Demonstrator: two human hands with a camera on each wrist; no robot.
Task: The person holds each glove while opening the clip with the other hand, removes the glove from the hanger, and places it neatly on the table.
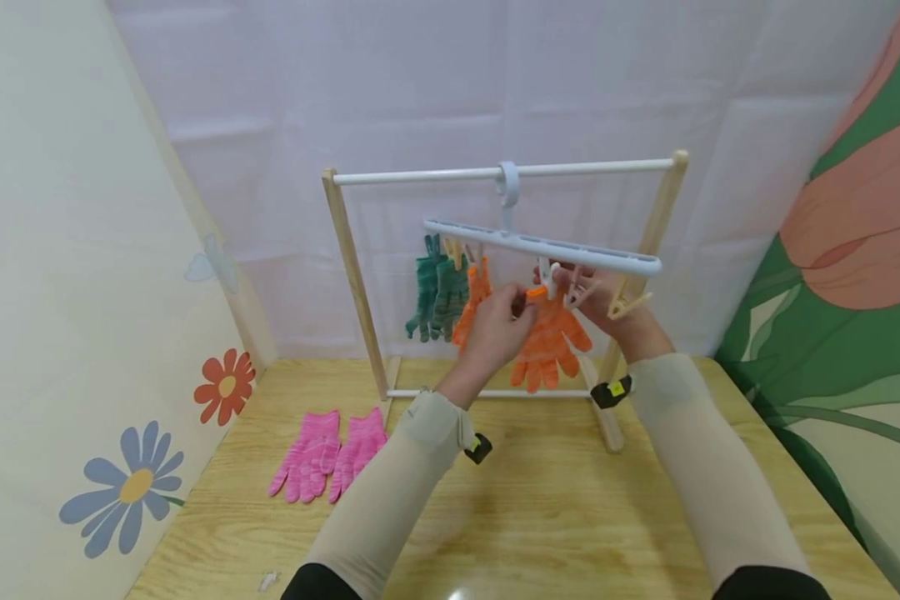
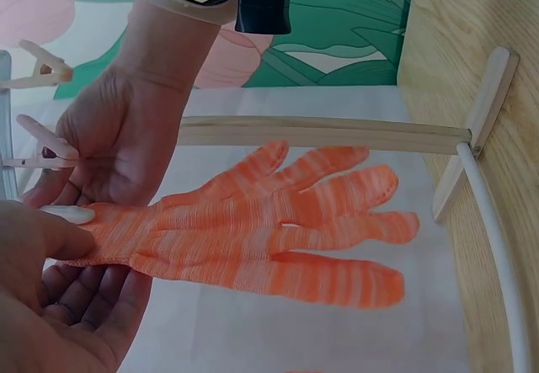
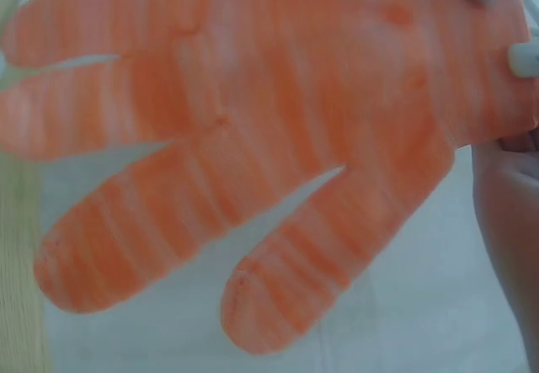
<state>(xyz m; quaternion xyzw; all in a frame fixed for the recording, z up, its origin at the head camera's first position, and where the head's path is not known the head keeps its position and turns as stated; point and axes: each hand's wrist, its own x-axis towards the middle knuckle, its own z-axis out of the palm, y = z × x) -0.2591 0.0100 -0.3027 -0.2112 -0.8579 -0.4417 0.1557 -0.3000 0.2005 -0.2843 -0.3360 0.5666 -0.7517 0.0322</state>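
An orange striped knit glove [image 1: 547, 346] hangs fingers down below the right half of a pale blue clip hanger [image 1: 547, 244]. My left hand [image 1: 498, 329] pinches its cuff between thumb and fingers. Up at the hanger, my right hand [image 1: 615, 308] grips a white clothespin [image 1: 547, 275], with fingers behind the cuff. In the left wrist view the tip of the white clothespin [image 2: 72, 214] overlaps the cuff, and part of it is hidden by my left hand [image 2: 42, 255]. The glove [image 3: 278, 112] fills much of the right wrist view.
Another orange glove [image 1: 474, 304] and two green gloves [image 1: 426, 287] hang at the hanger's left. Pink [image 1: 579, 287] and yellow [image 1: 630, 305] clothespins dangle at its right. A wooden rack [image 1: 356, 287] carries the hanger. Two pink gloves [image 1: 311, 458] lie on the table [image 1: 540, 517].
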